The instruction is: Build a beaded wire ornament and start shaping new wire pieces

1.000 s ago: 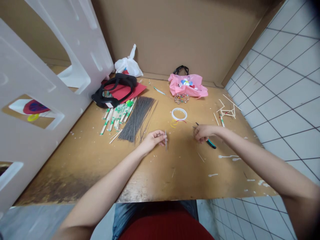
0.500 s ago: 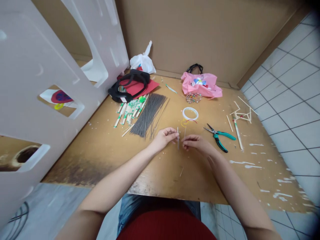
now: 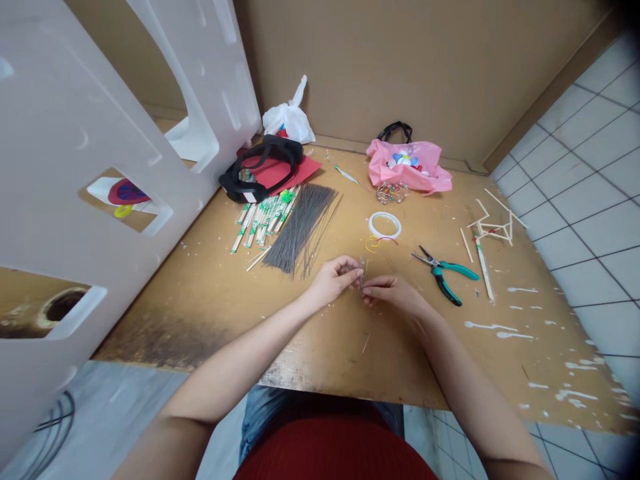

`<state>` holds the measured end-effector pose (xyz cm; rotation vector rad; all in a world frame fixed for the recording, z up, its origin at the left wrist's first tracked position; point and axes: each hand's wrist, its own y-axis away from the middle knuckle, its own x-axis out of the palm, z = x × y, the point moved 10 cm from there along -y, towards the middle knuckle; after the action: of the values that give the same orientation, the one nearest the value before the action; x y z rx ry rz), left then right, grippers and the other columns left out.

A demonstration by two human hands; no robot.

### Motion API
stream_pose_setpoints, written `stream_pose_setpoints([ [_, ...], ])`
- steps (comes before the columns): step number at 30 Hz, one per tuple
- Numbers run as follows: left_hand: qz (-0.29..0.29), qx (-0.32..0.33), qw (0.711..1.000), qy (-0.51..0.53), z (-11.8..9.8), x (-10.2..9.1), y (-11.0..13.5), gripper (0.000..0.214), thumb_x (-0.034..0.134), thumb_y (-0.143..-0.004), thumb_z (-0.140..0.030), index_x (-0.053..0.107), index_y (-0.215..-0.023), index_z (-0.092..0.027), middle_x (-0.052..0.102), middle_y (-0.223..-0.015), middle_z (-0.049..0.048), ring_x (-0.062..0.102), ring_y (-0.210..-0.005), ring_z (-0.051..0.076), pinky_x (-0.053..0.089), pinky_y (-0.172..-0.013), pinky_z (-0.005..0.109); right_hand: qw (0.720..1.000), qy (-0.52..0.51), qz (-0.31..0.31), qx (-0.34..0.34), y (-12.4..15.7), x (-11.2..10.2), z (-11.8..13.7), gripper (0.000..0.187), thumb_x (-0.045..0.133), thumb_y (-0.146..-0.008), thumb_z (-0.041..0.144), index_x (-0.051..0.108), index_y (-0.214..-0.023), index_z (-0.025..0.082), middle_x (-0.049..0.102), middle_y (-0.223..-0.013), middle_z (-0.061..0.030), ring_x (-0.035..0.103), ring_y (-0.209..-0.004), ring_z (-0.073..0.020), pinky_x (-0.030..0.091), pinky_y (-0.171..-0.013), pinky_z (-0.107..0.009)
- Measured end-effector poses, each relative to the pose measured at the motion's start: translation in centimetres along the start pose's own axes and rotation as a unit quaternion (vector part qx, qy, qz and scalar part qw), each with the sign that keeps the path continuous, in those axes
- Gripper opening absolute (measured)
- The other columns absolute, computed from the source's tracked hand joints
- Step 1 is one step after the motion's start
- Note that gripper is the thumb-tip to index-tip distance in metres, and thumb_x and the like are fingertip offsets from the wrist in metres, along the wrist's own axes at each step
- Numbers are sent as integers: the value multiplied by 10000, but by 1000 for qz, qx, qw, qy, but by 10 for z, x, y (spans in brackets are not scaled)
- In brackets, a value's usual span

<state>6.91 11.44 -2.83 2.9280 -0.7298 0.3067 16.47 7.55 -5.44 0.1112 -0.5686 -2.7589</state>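
Observation:
My left hand (image 3: 334, 281) pinches a short, thin grey rod-like piece (image 3: 361, 265), upright between thumb and fingertips; it may be several wires side by side. Close against it, my right hand (image 3: 395, 293) is closed in a pinch at the lower part of that piece. A faint thin wire shows just above the right fingertips. Left of my hands lies a spread of long grey wires (image 3: 300, 230). Pliers with teal and black handles (image 3: 444, 273) rest open to the right. On the table below my hands is a small thin offcut (image 3: 366, 343).
Beyond my hands lie a white tape roll (image 3: 371, 231) and yellow and red thread. Farther back are a pink bag (image 3: 430, 163), a tied white bag (image 3: 290, 122), a black headset (image 3: 234, 187) and wrapped chopsticks (image 3: 243, 230). A stick frame (image 3: 495, 231) lies right; a white plastic panel (image 3: 165, 173) stands left.
My right hand has moved left and up to the grey piece in my left hand, closing the gap between them. The view has shifted slightly.

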Motion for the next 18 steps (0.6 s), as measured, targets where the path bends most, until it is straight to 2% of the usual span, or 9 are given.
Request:
stream_pose_setpoints([
  [4, 0, 21, 999, -28, -5, 2, 2, 279, 670, -689, -383, 567, -751, -132, 583, -592, -14, 501, -503, 68, 416, -537, 212, 999, 34, -15, -26, 0, 2, 3, 252, 670, -683, 395, 679, -763, 157, 650, -656, -10, 559, -573, -107, 447, -600, -257],
  [7, -8, 71, 993, -92, -20, 2, 7, 213, 645, -725, -345, 626, -752, -135, 610, -649, 15, 527, -563, 90, 427, -575, 228, 992, 81, -64, -73, 2, -2, 11, 231, 647, -700, 389, 675, -768, 170, 648, -670, -13, 574, -612, -134, 457, -620, -275],
  [11, -23, 146, 975, -167, -39, 4, 14, 180, 614, -761, -314, 678, -821, -156, 657, -831, 71, 595, -742, 141, 453, -661, 248, 961, 169, -144, -164, 9, -13, 27, 190, 597, -756, 350, 701, -840, 215, 690, -850, -39, 616, -794, -195, 472, -731, -325],
  [14, -24, 182, 956, -228, -41, 7, 17, 181, 579, -794, -300, 682, -874, -175, 658, -862, 76, 598, -766, 145, 457, -672, 247, 934, 236, -168, -209, 12, -15, 33, 184, 557, -790, 315, 714, -846, 237, 689, -857, -50, 619, -781, -202, 474, -712, -325],
  [18, 47, 205, 920, -330, -33, 23, 17, 188, 528, -832, -283, 693, -851, -195, 660, -820, 67, 601, -752, 151, 449, -698, 259, 900, 344, -171, -208, 10, -10, 31, 189, 525, -787, 227, 712, -815, 229, 672, -812, -57, 599, -725, -182, 453, -656, -292],
])
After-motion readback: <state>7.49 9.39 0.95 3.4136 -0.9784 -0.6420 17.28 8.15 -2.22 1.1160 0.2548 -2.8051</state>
